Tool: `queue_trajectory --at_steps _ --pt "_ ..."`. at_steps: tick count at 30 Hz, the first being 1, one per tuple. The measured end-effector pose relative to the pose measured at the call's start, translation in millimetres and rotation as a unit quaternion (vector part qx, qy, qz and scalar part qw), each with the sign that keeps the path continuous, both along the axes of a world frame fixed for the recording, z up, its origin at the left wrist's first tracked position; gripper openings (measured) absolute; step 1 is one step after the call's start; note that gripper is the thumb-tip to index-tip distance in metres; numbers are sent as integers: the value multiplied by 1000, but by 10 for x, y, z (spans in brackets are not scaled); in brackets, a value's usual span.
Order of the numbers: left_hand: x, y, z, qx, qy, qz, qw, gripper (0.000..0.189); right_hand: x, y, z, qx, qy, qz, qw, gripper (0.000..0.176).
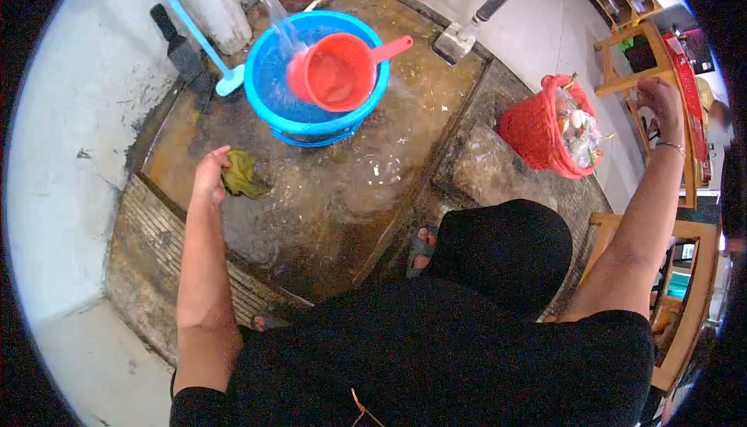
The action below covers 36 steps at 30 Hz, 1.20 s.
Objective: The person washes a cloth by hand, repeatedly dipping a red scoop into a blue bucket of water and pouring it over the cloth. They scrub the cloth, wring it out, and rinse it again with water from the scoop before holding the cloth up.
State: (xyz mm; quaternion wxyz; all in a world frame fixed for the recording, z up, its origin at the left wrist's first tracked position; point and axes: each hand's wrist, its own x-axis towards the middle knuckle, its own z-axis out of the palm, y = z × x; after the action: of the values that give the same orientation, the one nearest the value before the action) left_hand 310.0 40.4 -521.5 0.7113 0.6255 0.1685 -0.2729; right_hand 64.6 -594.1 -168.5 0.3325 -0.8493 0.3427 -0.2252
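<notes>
My left hand (211,175) is closed on a crumpled olive-green cloth (243,174), held over the wet floor to the left. Far to the right my right hand (660,105) is raised near a wooden chair (636,57); its fingers are loosely bent and apart, and I see nothing in them. A blue basin (315,125) stands ahead of me, with water pouring into it from above. In it sits a red dipper (339,74), its handle pointing right over the rim.
A red bin (529,127) lined with a red bag and holding rubbish stands at right. A blue-handled brush (191,26) and a black brush (180,52) lean by the left wall. A raised ledge (436,190) crosses the floor. A second wooden chair (692,229) stands at right.
</notes>
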Motion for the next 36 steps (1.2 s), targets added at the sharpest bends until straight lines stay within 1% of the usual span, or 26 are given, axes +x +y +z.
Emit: queue_trajectory --at_steps 1,4,7,8,10,11,12,14,15,16,17,18,19,20,21,22,23,25,26,28,29,31,32,33,35,36 --pt "-26 -21 70 -8 15 13 1000 37 13 77 60 0 0 -2 1000 22" --pt "25 21 -59 6 -4 18 1000 35 5 186 184 -64 -109 -29 992 17" --pt "-20 -31 24 -6 7 19 1000 34 -398 -1773 515 38 26 -5 999 12" --pt "-9 -40 11 -6 7 17 1000 34 -284 -1158 481 -40 37 -98 994 13" --pt "3 -41 -28 -15 17 9 1000 34 -123 -211 305 -47 55 -107 992 14" --pt "-5 -53 -32 -16 17 9 1000 34 -97 -38 240 -54 70 -116 989 16" --pt "-17 -69 -32 -10 13 9 1000 35 -153 -145 -84 -15 -83 26 996 24" --pt "-24 -71 -31 -3 8 10 1000 35 -209 -463 -532 62 134 -73 986 29" --pt "-22 -60 -34 -7 10 9 1000 35 -332 -1085 -906 -9 277 49 960 32" --pt "-17 -44 -44 -10 12 9 1000 35 -269 -570 -893 213 219 -77 949 32" --pt "-6 -24 -49 -8 11 11 1000 35 -200 -408 -1051 132 198 -109 965 25" --pt "4 10 -65 -2 8 4 1000 38 -195 -871 -1229 -142 464 22 874 18" --pt "11 49 -78 5 5 -2 1000 41 -190 -1335 -1411 -394 649 149 633 13" --pt "14 89 -95 7 7 0 1000 41 -195 -1345 -1561 -394 649 152 633 13" --pt "22 116 -114 -10 16 5 1000 39 -216 -1334 -1652 -323 476 31 817 11" --pt "36 123 -133 -28 24 10 999 36 -238 -1306 -1672 -225 262 -93 934 11" --pt "52 127 -170 -30 23 13 999 36 -39 -676 -1426 -177 355 -148 906 16" --pt "45 142 -205 19 -11 18 1000 36 -77 -780 -1566 -284 377 -86 878 22" --pt "38 139 -194 21 -10 22 999 36 -82 -815 -1595 -284 377 -81 878 22" --pt "-22 48 -25 15 8 33 999 35 -65 -738 -1611 -404 371 -90 831 29" --pt "7 80 -88 18 10 36 999 35 -92 -951 -1719 -404 371 -85 832 29" --pt "76 173 -264 21 -29 30 999 36 -147 -1627 -2014 -317 550 27 772 32" --pt "68 183 -226 23 -27 37 999 36 -144 -1537 -1978 -262 534 14 804 33" --pt "37 143 -125 15 -14 43 999 35 -116 -1396 -1891 -265 534 21 802 33" --pt "-10 103 -30 9 5 61 998 34 126 -814 -1581 -447 358 8 820 32" --pt "-4 105 -21 -4 4 61 998 34 321 -477 -1400 -481 411 31 774 31"
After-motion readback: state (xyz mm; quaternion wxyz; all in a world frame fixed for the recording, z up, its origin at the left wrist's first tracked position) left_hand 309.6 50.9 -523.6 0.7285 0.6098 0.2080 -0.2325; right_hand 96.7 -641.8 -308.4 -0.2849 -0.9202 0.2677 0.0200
